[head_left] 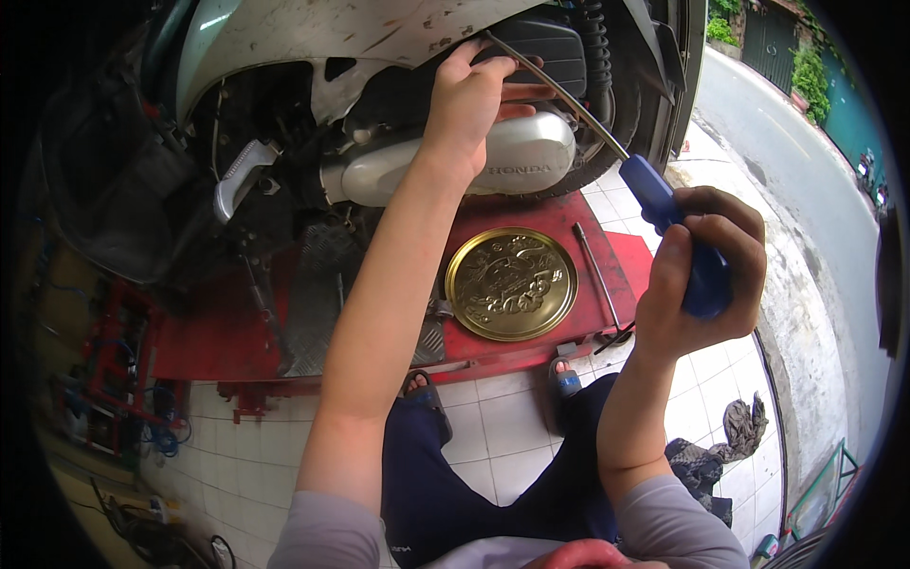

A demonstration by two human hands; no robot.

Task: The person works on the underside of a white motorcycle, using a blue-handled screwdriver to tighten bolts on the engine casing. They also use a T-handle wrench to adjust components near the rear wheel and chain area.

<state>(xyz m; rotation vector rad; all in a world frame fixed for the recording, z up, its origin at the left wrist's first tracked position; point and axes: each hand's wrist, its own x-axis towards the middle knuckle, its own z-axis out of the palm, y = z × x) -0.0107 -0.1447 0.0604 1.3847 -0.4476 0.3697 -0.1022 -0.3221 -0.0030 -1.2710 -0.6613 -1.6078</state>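
My right hand (706, 275) is wrapped round the blue handle of a long screwdriver (654, 194). The metal shaft slants up and left, its tip meeting the lower edge of a scuffed, light-coloured scooter body panel (379, 33). Just below that edge is my left hand (469, 100), its fingers apart beside the tip and reaching in front of a black ribbed cover (555, 52). Whether the fingertips touch the shaft or the panel is hard to tell. Under my left wrist runs the scooter's silver engine cover (531, 156).
A round gold tray (512, 284) with embossed figures lies on the red lift platform (464, 356). Beside it rests a thin metal rod tool (595, 275). A crumpled dark cloth (701, 469) is on the white tiles. A street (791, 142) runs along the right.
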